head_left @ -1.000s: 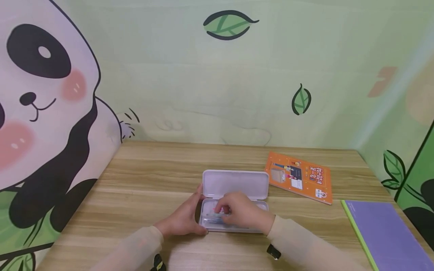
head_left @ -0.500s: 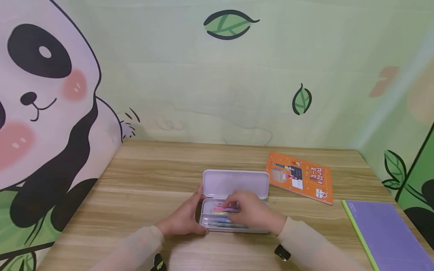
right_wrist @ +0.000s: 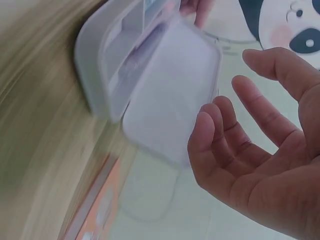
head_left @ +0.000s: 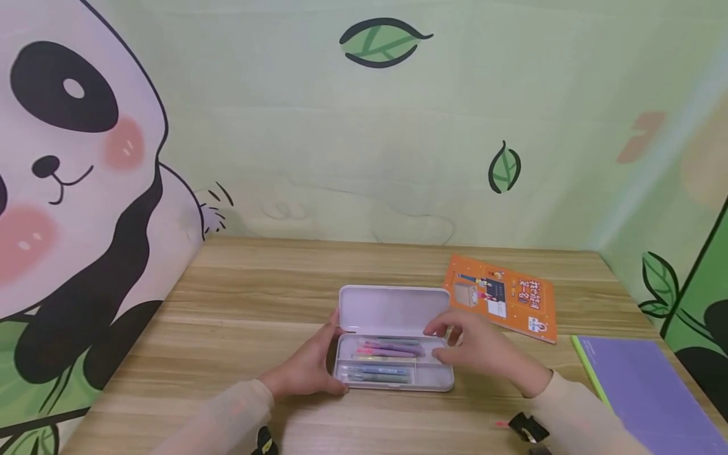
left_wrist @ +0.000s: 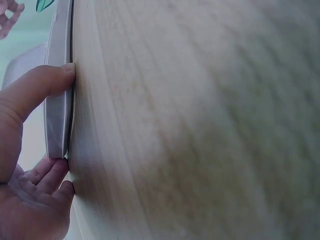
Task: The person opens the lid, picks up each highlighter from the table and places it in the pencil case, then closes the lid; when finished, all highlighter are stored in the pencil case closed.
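Note:
An open white pencil case (head_left: 435, 378) lies on the table, its lid (head_left: 395, 308) tilted back behind it. Pink and purple pens (head_left: 392, 349) lie in the rear compartment; blue and grey pens (head_left: 375, 373) fill the front left one. My left hand (head_left: 307, 363) grips the case's left end. In the left wrist view the thumb (left_wrist: 47, 82) presses the front side while the fingers reach round the end. Over the case's right end hovers my right hand (head_left: 480, 347), its fingers loosely bent. The right wrist view shows nothing in that hand (right_wrist: 255, 160).
An orange booklet (head_left: 503, 297) lies behind and right of the case. Farther right is a purple notebook (head_left: 654, 392) with a green spine. A panda-printed backdrop (head_left: 284, 126) rises along the table's back edge. Black straps (head_left: 529, 428) hang at the wrists.
My right hand has moved right from over the pens to the case's right end, uncovering the pens. My left hand and the case have stayed in place.

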Demonstrator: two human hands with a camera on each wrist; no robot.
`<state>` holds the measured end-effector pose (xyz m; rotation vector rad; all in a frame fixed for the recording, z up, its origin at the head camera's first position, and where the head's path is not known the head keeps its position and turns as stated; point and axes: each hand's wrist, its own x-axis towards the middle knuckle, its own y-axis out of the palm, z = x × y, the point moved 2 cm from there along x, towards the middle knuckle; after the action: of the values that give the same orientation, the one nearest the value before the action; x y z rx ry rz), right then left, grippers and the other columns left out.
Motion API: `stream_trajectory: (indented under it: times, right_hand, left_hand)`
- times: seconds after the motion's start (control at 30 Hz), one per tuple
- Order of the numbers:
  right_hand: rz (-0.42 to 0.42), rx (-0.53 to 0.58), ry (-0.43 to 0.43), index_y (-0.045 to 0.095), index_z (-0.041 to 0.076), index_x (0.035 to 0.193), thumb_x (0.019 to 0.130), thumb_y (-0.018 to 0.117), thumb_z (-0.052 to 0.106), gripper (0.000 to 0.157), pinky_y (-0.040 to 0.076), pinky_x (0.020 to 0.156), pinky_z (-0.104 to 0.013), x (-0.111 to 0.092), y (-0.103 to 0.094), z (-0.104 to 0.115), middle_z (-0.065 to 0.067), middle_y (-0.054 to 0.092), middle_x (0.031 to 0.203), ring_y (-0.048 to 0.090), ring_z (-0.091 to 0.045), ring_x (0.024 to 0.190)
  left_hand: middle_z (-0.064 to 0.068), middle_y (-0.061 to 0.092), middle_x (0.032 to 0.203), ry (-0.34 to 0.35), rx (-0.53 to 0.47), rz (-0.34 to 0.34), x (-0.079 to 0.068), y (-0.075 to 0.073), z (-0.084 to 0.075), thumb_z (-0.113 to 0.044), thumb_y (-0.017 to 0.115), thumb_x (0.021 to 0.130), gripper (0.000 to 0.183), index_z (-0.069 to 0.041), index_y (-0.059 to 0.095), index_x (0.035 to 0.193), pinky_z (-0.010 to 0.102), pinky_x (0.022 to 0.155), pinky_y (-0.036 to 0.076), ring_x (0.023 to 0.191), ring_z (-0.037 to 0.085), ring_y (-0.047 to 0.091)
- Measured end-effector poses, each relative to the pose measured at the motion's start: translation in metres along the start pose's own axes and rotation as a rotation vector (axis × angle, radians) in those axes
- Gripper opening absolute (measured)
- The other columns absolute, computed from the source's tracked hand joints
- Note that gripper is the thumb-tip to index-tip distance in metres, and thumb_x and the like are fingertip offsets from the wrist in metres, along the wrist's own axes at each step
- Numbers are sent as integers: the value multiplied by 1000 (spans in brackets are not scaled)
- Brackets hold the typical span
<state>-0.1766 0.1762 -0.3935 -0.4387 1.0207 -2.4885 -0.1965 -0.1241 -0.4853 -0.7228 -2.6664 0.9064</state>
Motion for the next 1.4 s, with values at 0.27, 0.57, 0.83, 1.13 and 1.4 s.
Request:
stream_trajectory:
  times: [0.27,0.57,0.83,1.13,1.4]
  right_hand:
    - [-49,0,14,70,14,99,77,77,7,23,53,61,-25,-33,-31,-22,-2,61,89,57,-6,68]
    - [-12,-15,32,71,12,98,77,78,8,23,52,60,-24,-70,-39,-42,-1,63,88,58,-2,70]
    - [116,-7,101,71,12,97,76,79,15,22,47,59,-21,-103,-20,-63,4,65,87,53,0,69]
    - [176,8,130,69,15,89,77,77,13,15,41,54,-21,-121,-11,-76,11,57,78,46,2,66]
    - [183,-14,198,66,17,83,78,71,7,13,38,51,-20,-121,-7,-83,11,52,70,43,3,61]
  left_hand:
    - [10,53,130,-9,27,-11,1,0,0,-10,91,55,136,1,-1,154,49,113,28,119,23,48]
    - [10,53,131,-7,23,-6,1,0,1,-10,90,55,136,2,-3,153,49,113,27,121,23,48]
    - [9,52,131,-23,8,2,1,1,2,-8,89,56,135,0,-4,154,48,114,27,121,21,47]
    - [8,52,131,-28,7,5,1,1,1,-9,89,56,135,-1,-4,154,47,114,27,120,19,46]
    - [6,52,130,-31,5,8,0,1,0,-8,89,57,135,-1,-4,154,47,114,26,120,20,46]
